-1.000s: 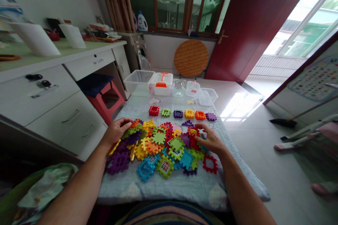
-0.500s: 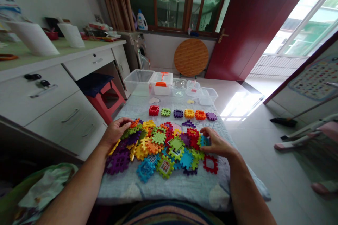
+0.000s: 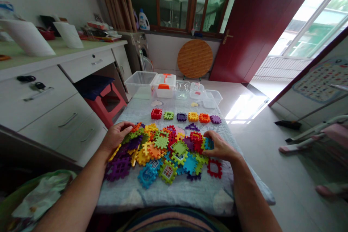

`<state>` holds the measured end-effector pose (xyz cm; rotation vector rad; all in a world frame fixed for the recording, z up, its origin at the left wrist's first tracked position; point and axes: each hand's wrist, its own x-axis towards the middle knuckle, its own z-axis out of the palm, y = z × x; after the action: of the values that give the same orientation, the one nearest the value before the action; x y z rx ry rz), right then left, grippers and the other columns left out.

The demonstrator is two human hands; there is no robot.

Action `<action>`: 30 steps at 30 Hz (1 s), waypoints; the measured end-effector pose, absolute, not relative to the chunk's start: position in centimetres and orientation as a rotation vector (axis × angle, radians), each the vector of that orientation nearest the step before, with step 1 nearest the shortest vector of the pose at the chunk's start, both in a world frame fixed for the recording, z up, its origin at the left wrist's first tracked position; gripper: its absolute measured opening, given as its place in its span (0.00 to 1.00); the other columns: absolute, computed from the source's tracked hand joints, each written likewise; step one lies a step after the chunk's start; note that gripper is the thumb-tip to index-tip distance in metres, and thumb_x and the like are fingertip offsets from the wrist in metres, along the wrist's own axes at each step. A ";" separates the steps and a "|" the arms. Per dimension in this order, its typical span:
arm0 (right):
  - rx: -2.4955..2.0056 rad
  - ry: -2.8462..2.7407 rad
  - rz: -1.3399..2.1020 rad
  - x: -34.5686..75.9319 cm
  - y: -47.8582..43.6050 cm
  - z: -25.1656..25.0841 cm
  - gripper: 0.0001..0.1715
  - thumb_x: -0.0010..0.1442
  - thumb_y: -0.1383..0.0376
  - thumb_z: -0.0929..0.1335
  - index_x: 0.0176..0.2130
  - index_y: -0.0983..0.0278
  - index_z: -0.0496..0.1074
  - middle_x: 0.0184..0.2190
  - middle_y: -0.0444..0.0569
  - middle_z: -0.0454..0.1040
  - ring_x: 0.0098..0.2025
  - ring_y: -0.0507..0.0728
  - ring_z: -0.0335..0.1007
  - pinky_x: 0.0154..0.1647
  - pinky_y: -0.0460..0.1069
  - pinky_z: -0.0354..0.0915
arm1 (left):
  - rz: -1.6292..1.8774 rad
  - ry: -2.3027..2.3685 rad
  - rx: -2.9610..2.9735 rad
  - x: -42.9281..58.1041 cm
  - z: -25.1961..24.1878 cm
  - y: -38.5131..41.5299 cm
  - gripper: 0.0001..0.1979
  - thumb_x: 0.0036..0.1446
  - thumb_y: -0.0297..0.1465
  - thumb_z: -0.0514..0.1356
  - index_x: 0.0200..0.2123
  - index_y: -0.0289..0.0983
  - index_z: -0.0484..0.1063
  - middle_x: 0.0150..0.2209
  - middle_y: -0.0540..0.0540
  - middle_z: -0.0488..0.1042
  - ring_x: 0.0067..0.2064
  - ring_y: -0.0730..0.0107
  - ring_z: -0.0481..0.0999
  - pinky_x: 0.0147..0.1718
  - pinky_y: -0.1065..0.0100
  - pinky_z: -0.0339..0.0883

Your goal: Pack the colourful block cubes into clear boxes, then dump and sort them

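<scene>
A heap of toothed plastic building pieces (image 3: pixel 161 141) in several colours lies on the cloth-covered table. At its left edge my left hand (image 3: pixel 115 138) rests with fingers reaching over, close to an orange piece (image 3: pixel 136 127) and a green one (image 3: pixel 133 135). At the right edge, my right hand (image 3: pixel 220 147) has thumb and fingers apart around a blue piece (image 3: pixel 208 143), beside red pieces (image 3: pixel 197 137). A red square frame (image 3: pixel 214 168) lies flat below that hand. A purple triangular piece (image 3: pixel 192 127) sits behind the heap.
Behind the heap runs a row of pieces, from a red block (image 3: pixel 156 114) to a purple one (image 3: pixel 215 119). Clear plastic containers stand at the far end, including an orange-latched box (image 3: pixel 165 86). A red stool (image 3: pixel 104 101) and white drawers (image 3: pixel 62 116) are left of the table.
The whole view has shifted slightly, so everything sits a little further left. My right thumb is slightly closer in against the heap. My left hand stays by the same pieces.
</scene>
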<state>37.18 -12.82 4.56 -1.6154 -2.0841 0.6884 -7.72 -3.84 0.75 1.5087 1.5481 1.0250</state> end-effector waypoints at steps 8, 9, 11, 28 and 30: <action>-1.612 -1.983 0.708 38.2 -12.7 3.6 0.25 0.48 0.62 0.70 0.47 0.60 0.67 0.44 0.48 0.72 0.46 0.60 0.69 0.50 0.56 0.66 | 1.064 1.571 1.512 -7.3 1.4 -4.0 0.21 0.45 0.48 0.64 0.35 0.38 0.78 0.33 0.48 0.79 0.34 0.64 0.76 0.34 0.68 0.70; -1.623 -1.965 0.668 38.5 -12.5 3.5 0.25 0.49 0.62 0.70 0.47 0.60 0.67 0.45 0.49 0.72 0.47 0.60 0.69 0.52 0.56 0.65 | 1.062 1.572 1.503 -7.3 1.4 -4.1 0.21 0.44 0.48 0.65 0.35 0.38 0.78 0.33 0.48 0.79 0.33 0.64 0.76 0.34 0.68 0.70; -1.671 -1.936 0.569 38.9 -12.3 3.2 0.24 0.49 0.63 0.69 0.48 0.61 0.67 0.46 0.51 0.71 0.50 0.62 0.68 0.55 0.58 0.63 | 1.053 1.570 1.486 -7.2 1.4 -4.1 0.21 0.45 0.47 0.65 0.36 0.38 0.77 0.31 0.49 0.78 0.31 0.65 0.75 0.31 0.69 0.69; -1.477 -1.931 0.395 35.0 -11.8 4.1 0.20 0.55 0.61 0.70 0.48 0.59 0.70 0.47 0.51 0.74 0.54 0.63 0.66 0.58 0.61 0.60 | 1.012 1.557 1.530 -7.7 0.9 -3.9 0.22 0.47 0.49 0.64 0.38 0.37 0.77 0.33 0.48 0.78 0.33 0.65 0.76 0.32 0.70 0.68; -1.451 -1.861 0.395 35.8 -12.0 4.4 0.22 0.54 0.60 0.70 0.49 0.59 0.69 0.48 0.51 0.73 0.54 0.63 0.66 0.57 0.61 0.61 | 1.015 1.565 1.526 -7.6 1.1 -3.9 0.23 0.46 0.49 0.64 0.38 0.37 0.77 0.33 0.48 0.78 0.33 0.64 0.76 0.33 0.70 0.68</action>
<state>35.77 -11.98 4.38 -1.4512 -1.8605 0.3948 -7.60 -3.91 1.07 1.5258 1.5652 1.0152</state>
